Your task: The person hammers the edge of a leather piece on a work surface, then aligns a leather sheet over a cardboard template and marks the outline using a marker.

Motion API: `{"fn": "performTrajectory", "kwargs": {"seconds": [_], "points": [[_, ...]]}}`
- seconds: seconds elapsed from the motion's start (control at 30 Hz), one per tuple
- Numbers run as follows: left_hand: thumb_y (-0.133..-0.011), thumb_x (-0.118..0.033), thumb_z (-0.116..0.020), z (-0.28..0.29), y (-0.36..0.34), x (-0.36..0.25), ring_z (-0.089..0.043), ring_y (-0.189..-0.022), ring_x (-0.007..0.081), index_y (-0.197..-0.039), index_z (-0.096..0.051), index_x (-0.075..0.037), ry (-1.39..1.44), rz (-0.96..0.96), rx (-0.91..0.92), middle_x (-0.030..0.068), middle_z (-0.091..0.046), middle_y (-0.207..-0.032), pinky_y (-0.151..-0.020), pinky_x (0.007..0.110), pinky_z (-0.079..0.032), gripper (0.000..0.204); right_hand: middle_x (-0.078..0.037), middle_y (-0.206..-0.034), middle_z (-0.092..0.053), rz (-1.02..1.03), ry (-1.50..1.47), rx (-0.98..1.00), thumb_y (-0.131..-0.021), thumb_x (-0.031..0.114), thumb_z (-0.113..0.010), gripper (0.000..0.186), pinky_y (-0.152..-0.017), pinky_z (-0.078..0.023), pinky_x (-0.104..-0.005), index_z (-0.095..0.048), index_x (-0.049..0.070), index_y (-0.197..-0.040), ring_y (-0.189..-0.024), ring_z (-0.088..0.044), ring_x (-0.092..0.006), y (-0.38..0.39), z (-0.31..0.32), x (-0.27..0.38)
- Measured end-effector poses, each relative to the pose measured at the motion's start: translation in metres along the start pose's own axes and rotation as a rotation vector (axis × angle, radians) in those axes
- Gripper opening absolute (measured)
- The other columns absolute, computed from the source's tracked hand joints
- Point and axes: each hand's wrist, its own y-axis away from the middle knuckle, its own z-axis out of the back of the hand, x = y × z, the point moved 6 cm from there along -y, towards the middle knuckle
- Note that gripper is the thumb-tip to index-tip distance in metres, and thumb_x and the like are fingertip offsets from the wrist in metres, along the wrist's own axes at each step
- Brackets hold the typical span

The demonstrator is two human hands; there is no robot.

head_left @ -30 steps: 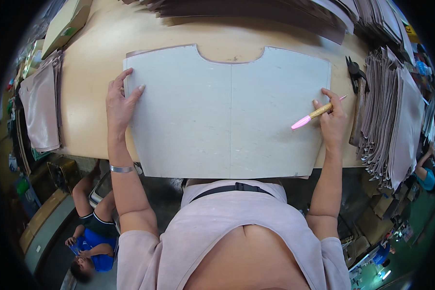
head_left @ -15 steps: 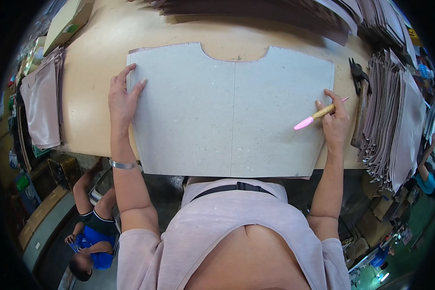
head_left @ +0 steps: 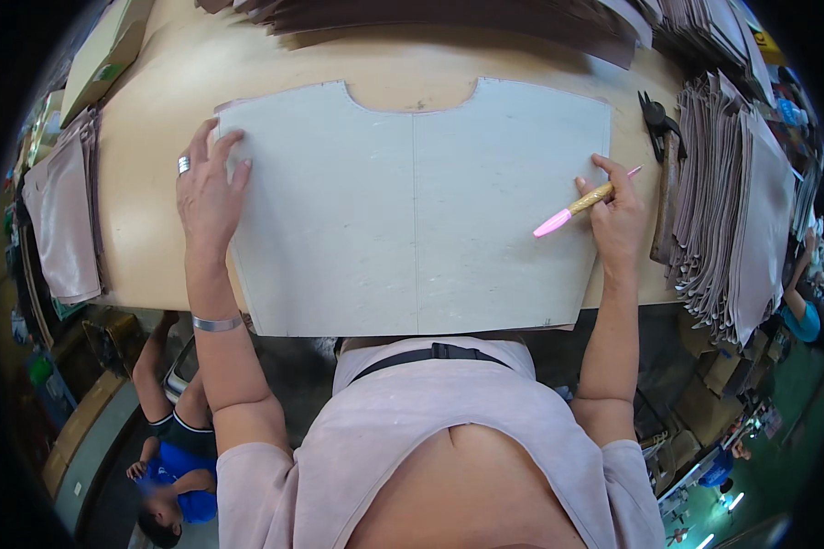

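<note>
A large pale grey card pattern (head_left: 339, 220), with a curved notch in its far edge and a line down its middle, lies flat on the table before me. A thin strip of mauve sheet (head_left: 231, 105) shows from under its far left corner. At the pattern's left edge my left hand (head_left: 209, 188) rests with fingers apart, fingertips on the card. My right hand (head_left: 621, 215) is by the right edge, gripping a pen (head_left: 588, 198) with a gold barrel and pink end, which slants over the card. The thumb and forefinger of that hand reach the edge.
Stacked mauve sheets (head_left: 732, 201) stand at the right, beside pincers (head_left: 657, 121) and a wooden-handled tool (head_left: 666, 197). More sheets lie along the far side (head_left: 449, 29) and hang at the left (head_left: 64, 215) of the table (head_left: 146, 201). A seated person (head_left: 178, 467) is at the lower left.
The whole view has shifted, so the table and pattern sit farther left. My left hand has turned, with more fingers showing on the card edge. The pen stays in my right hand.
</note>
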Motion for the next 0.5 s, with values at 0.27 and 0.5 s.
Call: {"fn": "performTrajectory", "kwargs": {"seconds": [0.27, 0.5], "points": [[-0.082, -0.019, -0.061, -0.017, -0.018, -0.055, -0.05, -0.111, 0.0237, -0.099, -0.053, -0.007, 0.267, -0.237, -0.198, 0.004, -0.052, -0.121, -0.092, 0.04, -0.037, 0.023, -0.014, -0.087, -0.058, -0.007, 0.066, 0.02, -0.075, 0.009, -0.069, 0.033, -0.061, -0.043, -0.0332, -0.059, 0.005, -0.106, -0.068, -0.054, -0.0225, -0.001, 0.001, 0.003], [-0.081, -0.019, -0.062, -0.022, -0.018, -0.056, -0.048, -0.113, 0.0226, -0.102, -0.053, -0.012, 0.293, -0.202, -0.205, 0.0031, -0.051, -0.119, -0.095, 0.042, -0.029, 0.024, -0.014, -0.085, -0.058, 0.028, 0.065, 0.012, -0.076, 0.01, -0.069, 0.032, -0.06, -0.042, -0.0335, -0.059, 0.006, -0.107, -0.066, -0.053, -0.0236, 0.0, 0.001, 0.007]]}}
